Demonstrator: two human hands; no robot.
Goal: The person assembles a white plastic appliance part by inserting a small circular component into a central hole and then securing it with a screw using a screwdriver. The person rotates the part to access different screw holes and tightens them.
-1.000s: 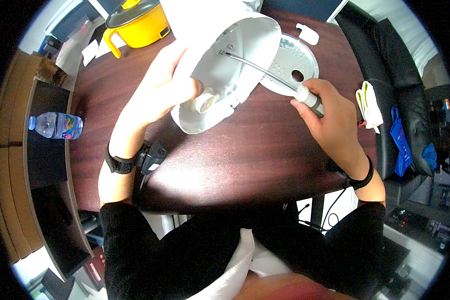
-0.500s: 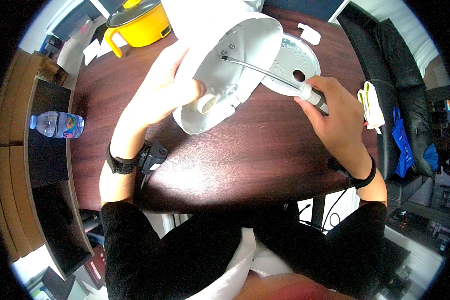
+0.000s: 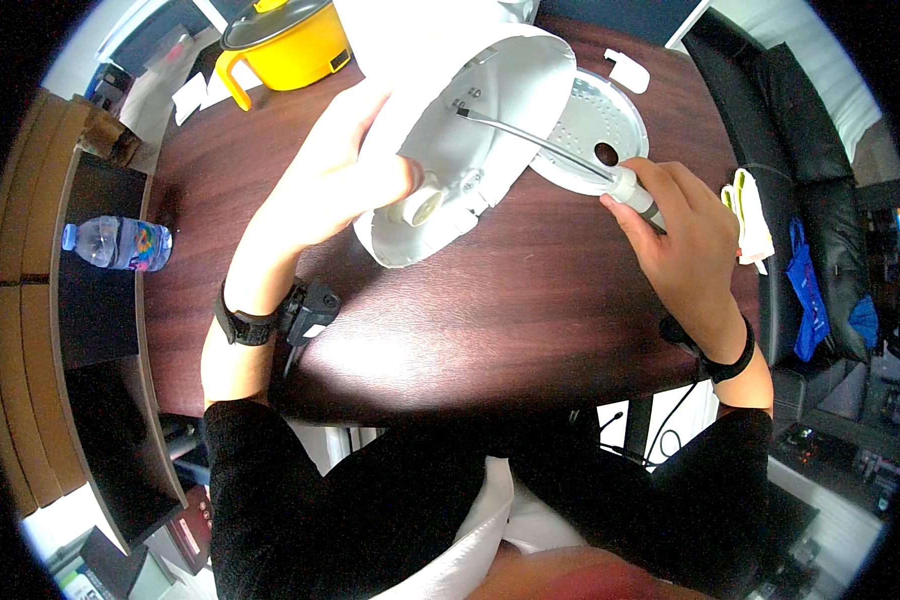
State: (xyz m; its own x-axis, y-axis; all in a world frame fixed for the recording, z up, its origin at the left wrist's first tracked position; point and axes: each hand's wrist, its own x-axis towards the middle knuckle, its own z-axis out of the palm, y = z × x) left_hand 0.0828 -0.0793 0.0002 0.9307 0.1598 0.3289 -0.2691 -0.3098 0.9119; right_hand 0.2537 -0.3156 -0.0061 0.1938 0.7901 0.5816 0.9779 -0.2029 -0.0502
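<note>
Screwdriver is pinched between thumb and fingers of the right hand, its shaft reaching leftward from them into a tilted white housing; I cannot tell whether the tip touches anything. The left hand clasps that housing, thumb over the rim beside a round cream fitting, other fingers largely hidden. Beyond the right fingertips lies a perforated metal disc. A slight wrist twist could make the blade skid and scratch the inner wall; a loose left grasp could let the housing swing
</note>
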